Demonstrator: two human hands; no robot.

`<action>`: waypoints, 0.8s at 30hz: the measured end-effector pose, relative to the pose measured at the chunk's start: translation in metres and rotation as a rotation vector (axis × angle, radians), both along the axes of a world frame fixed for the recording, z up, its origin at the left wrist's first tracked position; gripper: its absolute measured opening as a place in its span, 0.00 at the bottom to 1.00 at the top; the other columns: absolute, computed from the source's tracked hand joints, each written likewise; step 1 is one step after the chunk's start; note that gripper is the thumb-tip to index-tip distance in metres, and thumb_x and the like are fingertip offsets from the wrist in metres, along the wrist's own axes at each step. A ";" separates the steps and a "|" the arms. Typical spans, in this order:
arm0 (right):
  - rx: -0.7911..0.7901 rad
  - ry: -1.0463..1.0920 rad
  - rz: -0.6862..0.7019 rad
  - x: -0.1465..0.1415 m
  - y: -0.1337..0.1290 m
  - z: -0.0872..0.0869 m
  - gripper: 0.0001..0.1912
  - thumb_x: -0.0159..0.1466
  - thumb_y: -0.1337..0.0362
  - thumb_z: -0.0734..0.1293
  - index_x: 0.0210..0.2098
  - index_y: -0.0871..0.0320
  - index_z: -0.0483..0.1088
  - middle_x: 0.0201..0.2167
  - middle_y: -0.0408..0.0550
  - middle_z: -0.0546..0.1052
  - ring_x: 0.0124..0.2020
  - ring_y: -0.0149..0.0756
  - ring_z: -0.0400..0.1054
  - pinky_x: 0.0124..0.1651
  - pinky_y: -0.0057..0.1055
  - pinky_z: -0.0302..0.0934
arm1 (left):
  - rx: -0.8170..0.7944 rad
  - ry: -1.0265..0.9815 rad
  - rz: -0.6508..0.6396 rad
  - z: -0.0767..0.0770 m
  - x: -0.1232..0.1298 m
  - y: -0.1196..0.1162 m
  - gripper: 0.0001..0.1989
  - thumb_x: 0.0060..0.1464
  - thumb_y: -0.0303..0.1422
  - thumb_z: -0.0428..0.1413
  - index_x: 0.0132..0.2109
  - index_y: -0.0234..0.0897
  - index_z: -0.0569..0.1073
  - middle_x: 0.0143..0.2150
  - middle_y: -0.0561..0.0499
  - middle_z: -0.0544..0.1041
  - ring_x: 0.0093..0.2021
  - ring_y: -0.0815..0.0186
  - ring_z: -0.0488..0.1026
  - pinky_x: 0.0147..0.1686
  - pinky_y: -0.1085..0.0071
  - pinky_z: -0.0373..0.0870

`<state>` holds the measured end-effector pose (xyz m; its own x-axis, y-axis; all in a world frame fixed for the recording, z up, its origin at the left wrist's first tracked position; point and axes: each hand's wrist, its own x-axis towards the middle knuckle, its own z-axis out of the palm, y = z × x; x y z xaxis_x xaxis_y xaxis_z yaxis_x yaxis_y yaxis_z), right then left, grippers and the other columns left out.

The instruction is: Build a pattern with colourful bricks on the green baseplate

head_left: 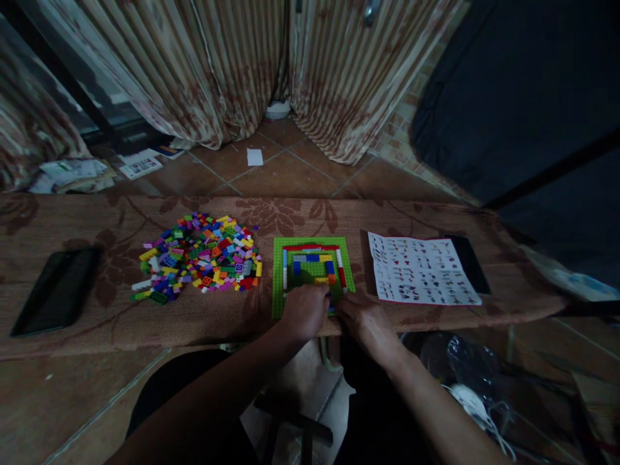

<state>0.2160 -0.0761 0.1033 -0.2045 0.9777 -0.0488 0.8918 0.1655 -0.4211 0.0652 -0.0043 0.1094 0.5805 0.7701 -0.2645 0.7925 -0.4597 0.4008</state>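
A green baseplate point(278, 271) lies near the front edge of the cloth-covered bench. On it, toy bricks form an outer outline with a red row point(310, 248) at the back, and an inner outline with blue bricks point(312, 258), yellow and orange ones. My left hand point(306, 312) is closed over the plate's front part, its fingertips pointing right beside a small blue brick. Pressed in from the front right corner, my right hand point(365, 321) has its fingers bent together close to the left fingertips. What either hand pinches is hidden.
Left of the plate spreads a pile of loose coloured bricks point(203, 255). A black tablet-like device point(55, 290) lies at the far left. To the right, a printed picture sheet point(423, 268) partly covers a dark flat object point(469, 261). Striped curtains point(232, 71) hang behind the bench.
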 end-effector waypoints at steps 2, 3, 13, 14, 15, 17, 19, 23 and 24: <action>0.000 0.021 0.004 0.001 0.000 0.000 0.13 0.68 0.70 0.59 0.29 0.57 0.69 0.31 0.45 0.70 0.34 0.34 0.64 0.35 0.29 0.54 | 0.005 -0.007 -0.002 0.001 -0.001 0.000 0.13 0.61 0.35 0.46 0.43 0.40 0.75 0.39 0.47 0.80 0.40 0.60 0.78 0.41 0.67 0.72; -0.004 0.030 0.009 0.001 0.000 0.000 0.13 0.68 0.70 0.59 0.29 0.57 0.69 0.31 0.45 0.70 0.35 0.34 0.64 0.36 0.29 0.55 | 0.011 -0.013 -0.002 0.001 -0.001 0.000 0.13 0.61 0.34 0.46 0.43 0.40 0.75 0.39 0.47 0.80 0.40 0.60 0.78 0.41 0.66 0.72; -0.007 -0.014 0.024 0.002 0.001 0.003 0.13 0.69 0.69 0.58 0.30 0.57 0.70 0.31 0.46 0.70 0.35 0.34 0.64 0.36 0.30 0.55 | 0.033 -0.050 0.003 -0.001 -0.002 0.001 0.12 0.61 0.35 0.47 0.42 0.41 0.75 0.37 0.48 0.80 0.39 0.59 0.78 0.38 0.66 0.72; -0.007 -0.015 0.024 0.002 0.001 0.003 0.13 0.69 0.69 0.58 0.30 0.57 0.70 0.31 0.46 0.70 0.35 0.34 0.64 0.36 0.30 0.55 | 0.034 -0.052 0.001 -0.001 -0.002 0.001 0.12 0.61 0.34 0.47 0.42 0.41 0.75 0.37 0.48 0.80 0.39 0.59 0.77 0.39 0.66 0.72; -0.006 -0.021 0.026 0.002 0.001 0.003 0.13 0.69 0.70 0.58 0.30 0.57 0.70 0.31 0.46 0.70 0.35 0.35 0.64 0.36 0.30 0.55 | 0.031 -0.051 0.000 -0.001 -0.002 0.000 0.12 0.61 0.34 0.47 0.42 0.41 0.75 0.37 0.48 0.80 0.39 0.59 0.77 0.39 0.66 0.72; -0.001 -0.040 0.033 0.002 0.002 0.003 0.13 0.69 0.70 0.58 0.30 0.57 0.70 0.31 0.46 0.69 0.35 0.35 0.64 0.36 0.30 0.55 | 0.030 -0.050 0.011 0.000 -0.002 0.000 0.12 0.61 0.34 0.47 0.43 0.40 0.75 0.38 0.47 0.80 0.39 0.59 0.77 0.39 0.65 0.72; 0.006 -0.052 0.039 0.002 0.001 0.003 0.13 0.68 0.70 0.58 0.30 0.57 0.70 0.31 0.46 0.69 0.35 0.35 0.64 0.35 0.30 0.54 | 0.030 -0.054 0.029 -0.001 -0.002 0.001 0.12 0.60 0.34 0.47 0.43 0.40 0.75 0.38 0.47 0.80 0.39 0.59 0.78 0.39 0.65 0.72; 0.000 -0.061 0.041 0.001 0.001 0.001 0.12 0.68 0.70 0.59 0.29 0.57 0.69 0.30 0.45 0.69 0.34 0.34 0.64 0.35 0.30 0.54 | 0.026 -0.074 0.040 -0.004 -0.002 0.001 0.11 0.60 0.34 0.48 0.41 0.40 0.75 0.37 0.48 0.80 0.39 0.60 0.78 0.38 0.67 0.72; 0.003 -0.060 0.042 0.001 0.001 0.000 0.12 0.68 0.71 0.59 0.29 0.57 0.69 0.30 0.45 0.69 0.34 0.34 0.64 0.35 0.30 0.54 | 0.022 -0.074 0.043 -0.005 -0.001 0.001 0.11 0.60 0.35 0.49 0.40 0.40 0.75 0.37 0.49 0.80 0.39 0.60 0.78 0.39 0.67 0.72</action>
